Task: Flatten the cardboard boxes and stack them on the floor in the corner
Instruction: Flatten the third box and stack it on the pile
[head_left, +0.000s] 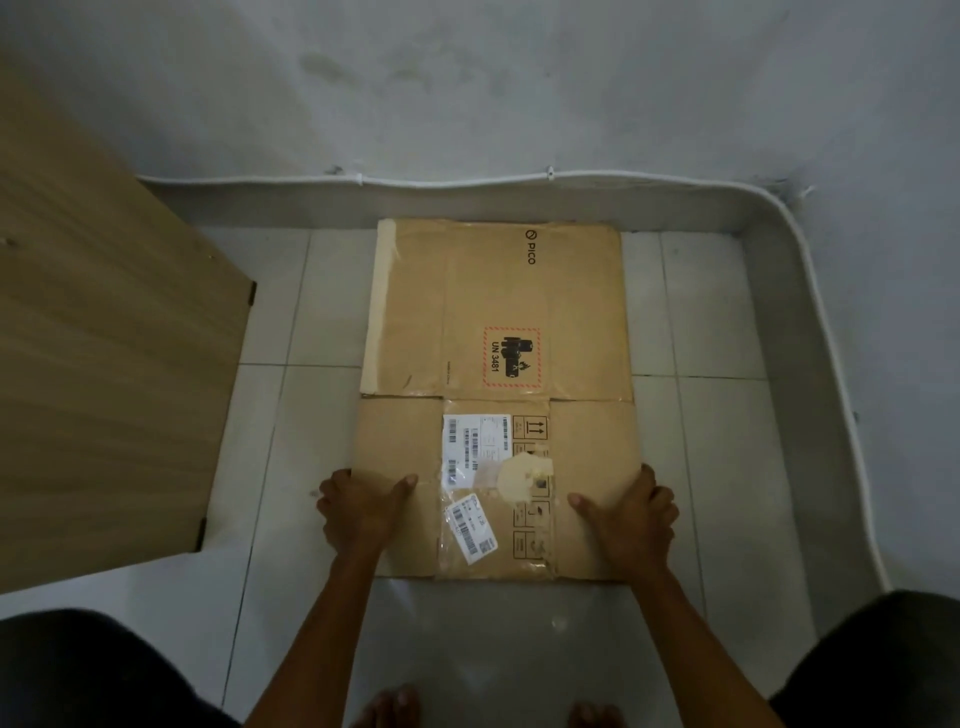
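1. As I look down, my left hand (363, 512) and right hand (631, 514) grip the flattened cardboard box (498, 312) by its near side edges, fingers curled round, thumbs on top.
2. Its creased brown sheet lies flat on the glossy tiled floor (727, 467).
3. Beyond it, a white cable (452, 182) edges the mottled wall (519, 78).

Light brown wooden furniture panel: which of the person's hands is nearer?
Left. The left hand grips the flattened brown cardboard box on the side facing the wooden panel; the right hand grips the opposite side.

Brown cardboard box (498, 312), white labels (475, 449), pale tiled floor (717, 441).
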